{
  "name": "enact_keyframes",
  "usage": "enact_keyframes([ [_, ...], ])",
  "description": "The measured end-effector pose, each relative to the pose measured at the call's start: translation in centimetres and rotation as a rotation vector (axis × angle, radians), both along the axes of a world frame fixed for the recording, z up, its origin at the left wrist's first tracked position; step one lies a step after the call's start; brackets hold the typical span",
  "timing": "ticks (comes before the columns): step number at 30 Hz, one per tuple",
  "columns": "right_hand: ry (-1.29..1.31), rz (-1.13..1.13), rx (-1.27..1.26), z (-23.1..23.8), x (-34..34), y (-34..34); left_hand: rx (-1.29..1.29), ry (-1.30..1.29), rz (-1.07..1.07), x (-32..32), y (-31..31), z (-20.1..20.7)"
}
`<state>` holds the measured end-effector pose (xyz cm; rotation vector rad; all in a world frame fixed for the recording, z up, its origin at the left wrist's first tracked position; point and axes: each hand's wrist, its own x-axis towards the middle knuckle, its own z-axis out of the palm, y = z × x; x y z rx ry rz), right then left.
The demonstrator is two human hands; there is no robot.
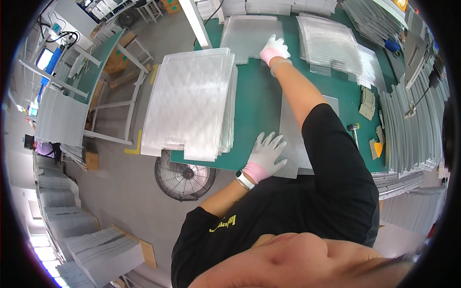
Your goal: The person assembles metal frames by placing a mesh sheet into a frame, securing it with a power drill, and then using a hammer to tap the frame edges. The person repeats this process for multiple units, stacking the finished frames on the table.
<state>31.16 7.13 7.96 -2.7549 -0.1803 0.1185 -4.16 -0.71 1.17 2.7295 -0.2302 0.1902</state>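
Holding left hand splayed at near sheet's edge; we are poising right hand, grip unclear, at far sheet's edge.

Left hand and right hand gloved in white and pink, silvery sheets finely mesh-patterned — tabletop in deep green, black shirt marked in yellow, white-strapped wristwatch

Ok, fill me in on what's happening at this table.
A gloved person is at a green table laid with flat, textured sheets. The right hand reaches to the right edge of a far sheet; whether it grips it is unclear. The left hand, fingers spread, is beside a near sheet. A stack of sheets lies to the left.
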Motion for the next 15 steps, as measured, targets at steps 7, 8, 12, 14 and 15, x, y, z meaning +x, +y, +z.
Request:
enact_keyframes([
  [7, 0.244, -0.042, -0.111, -1.2, -0.1, -1.4, -0.007, 0.024, 0.005, 0.1, 0.0, 0.4],
  [8, 0.263, -0.037, -0.091, -1.2, 0.6, -1.5, -0.012, 0.023, -0.001, 0.1, 0.0, 0.4],
  [12, 0.043, -0.034, -0.024, 1.3, 0.4, -0.5, 0.002, 0.018, 0.007, 0.0, 0.0, 0.2],
  [14, -0.104, 0.008, -0.055, 1.8, 0.1, -0.8, 0.004, 0.025, 0.005, 0.1, 0.1, 0.3],
  [15, -0.178, 0.03, -0.07, 2.1, 0.0, -1.0, 0.005, 0.029, 0.005, 0.1, 0.1, 0.3],
])
